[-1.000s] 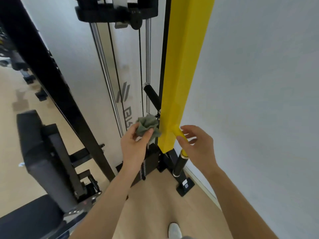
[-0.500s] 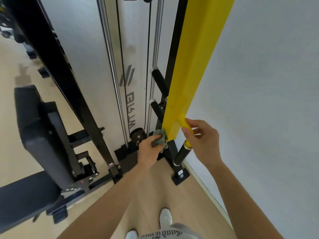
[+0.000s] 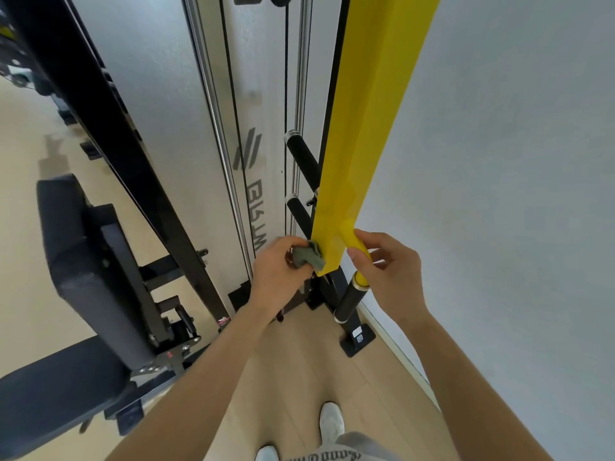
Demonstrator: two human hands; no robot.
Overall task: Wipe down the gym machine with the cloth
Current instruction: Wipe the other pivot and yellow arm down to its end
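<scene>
The gym machine's tall yellow upright (image 3: 362, 134) runs from the top of the view down to its lower end at the middle. My left hand (image 3: 279, 271) grips a bunched grey-green cloth (image 3: 307, 257) and holds it against the left face of that lower end. My right hand (image 3: 387, 274) curls its fingers round a short yellow peg (image 3: 354, 242) that sticks out of the upright's right side. Below the peg a black roller with a yellow cap (image 3: 351, 297) slants to the floor.
Two black padded handles (image 3: 301, 158) jut out left of the upright, beside chrome guide rods (image 3: 216, 128) and a cable. A black slanted frame bar (image 3: 109, 128) and a black padded bench (image 3: 86, 261) stand at the left. A grey wall (image 3: 499, 194) closes the right side.
My left hand has carried the cloth down the upright's left face to its lower end. My right hand has stayed on the yellow peg. The view has tilted down.
</scene>
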